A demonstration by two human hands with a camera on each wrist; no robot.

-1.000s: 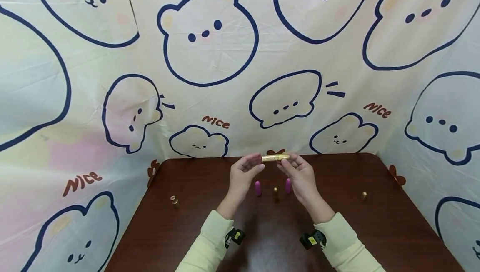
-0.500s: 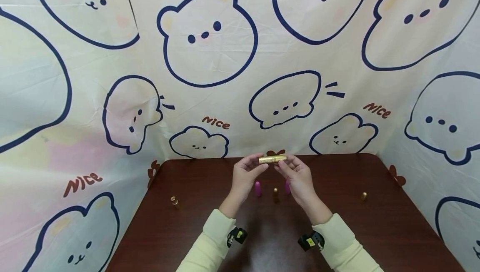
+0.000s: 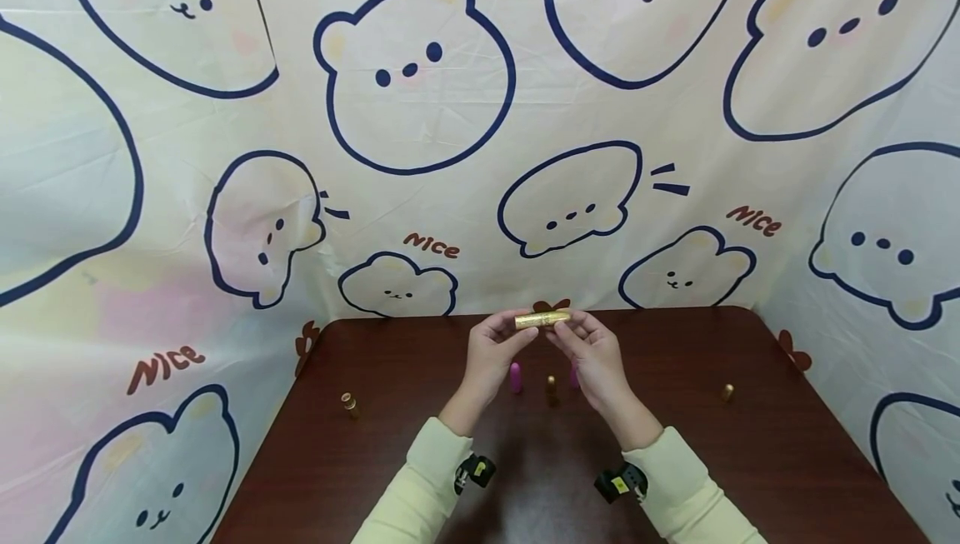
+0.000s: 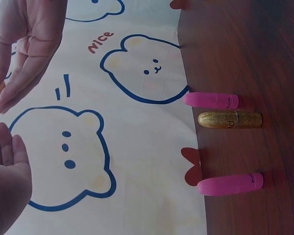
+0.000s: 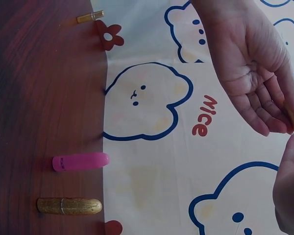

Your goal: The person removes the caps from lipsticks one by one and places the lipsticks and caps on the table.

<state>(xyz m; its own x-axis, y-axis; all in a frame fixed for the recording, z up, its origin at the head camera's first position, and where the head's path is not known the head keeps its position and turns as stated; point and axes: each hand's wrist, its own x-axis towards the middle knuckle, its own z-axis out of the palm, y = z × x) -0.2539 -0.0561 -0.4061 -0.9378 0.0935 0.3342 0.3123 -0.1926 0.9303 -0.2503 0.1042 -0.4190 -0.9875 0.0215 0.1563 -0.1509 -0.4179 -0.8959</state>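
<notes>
both hands hold one gold glitter lipstick tube [image 3: 542, 319] level in the air above the far middle of the dark wooden table [image 3: 750, 461], just in front of the bear-print cloth backdrop [image 3: 420, 111]. the left hand [image 3: 489, 352] pinches its left end with curled fingertips; the right hand [image 3: 592, 356] pinches the right end the same way, palm turned up. in the wrist views the tube barely shows at the frame edge, so exactly how tightly each finger closes is hard to tell.

it looks like a small, rigid, light tube, probably plastic under a glittery skin; the grit should give some friction, but the round, thin body could roll or slip from a loose pinch. the best hold is likely near each end, one hand on the cap and one on the base, either side of the seam.

standing on the table below the hands are a pink lipstick [image 3: 515, 377], a second gold glitter lipstick [image 3: 551, 388] and another pink one [image 3: 573, 376], partly hidden by the right hand. well apart, a small gold lipstick base [image 3: 349, 402] sits to the left and a small gold cap [image 3: 727, 392] to the right.
</notes>
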